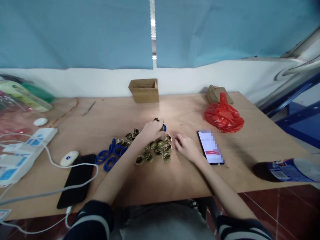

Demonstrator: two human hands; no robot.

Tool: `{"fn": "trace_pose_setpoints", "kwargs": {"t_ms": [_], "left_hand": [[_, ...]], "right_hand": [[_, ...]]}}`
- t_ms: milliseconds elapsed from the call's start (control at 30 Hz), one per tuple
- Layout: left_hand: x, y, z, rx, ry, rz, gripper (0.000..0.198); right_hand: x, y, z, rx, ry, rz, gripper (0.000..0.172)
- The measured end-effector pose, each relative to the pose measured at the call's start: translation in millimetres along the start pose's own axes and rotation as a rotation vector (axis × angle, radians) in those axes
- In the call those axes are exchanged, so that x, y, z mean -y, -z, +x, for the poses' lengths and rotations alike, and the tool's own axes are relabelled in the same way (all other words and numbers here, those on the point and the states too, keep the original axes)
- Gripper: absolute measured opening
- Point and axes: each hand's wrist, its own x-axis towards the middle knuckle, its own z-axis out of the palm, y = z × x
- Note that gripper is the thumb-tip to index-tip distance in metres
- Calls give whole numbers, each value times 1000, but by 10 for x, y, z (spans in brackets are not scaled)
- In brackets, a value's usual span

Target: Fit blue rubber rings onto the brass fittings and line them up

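Observation:
My left hand [153,130] reaches over a cluster of round brass-coloured fittings [158,152]. Its fingers are closed on a blue ring [164,127], whose edge shows at the fingertips; the rest is hidden. One more brass fitting [156,119] shows just beyond the knuckles. Right of the cluster, my right hand [187,146] rests on the table, fingers loosely bent and a gap beside the thumb, with nothing visible in it. Several loose blue rings [110,164] lie to the left of the fittings, partly behind my left forearm.
A small open cardboard box [145,95] stands at the back. On the right are a lit phone [210,146], a red plastic bag [223,116] and a dark bottle [285,170] lying down. A black phone [77,180], white cables and a power strip [27,155] occupy the left.

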Motion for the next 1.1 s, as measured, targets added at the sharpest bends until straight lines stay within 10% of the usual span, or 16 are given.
{"fn": "trace_pose_setpoints", "kwargs": {"t_ms": [233, 433, 667, 900, 1100], "left_hand": [[-78, -166, 565, 5, 1, 95, 18], [-182, -197, 568, -114, 34, 155, 25], [-187, -121, -377, -258, -54, 143, 34], [332, -132, -1577, -369, 62, 183, 36], [695, -99, -1874, -299, 236, 268, 40]], "right_hand": [[-24, 2, -2, -7, -3, -3, 13], [-39, -22, -13, -23, 0, 14, 14], [-40, -107, 8, -155, 99, 62, 28], [-61, -212, 146, -151, 184, 196, 38], [-145, -291, 257, -146, 255, 332, 36]]}}
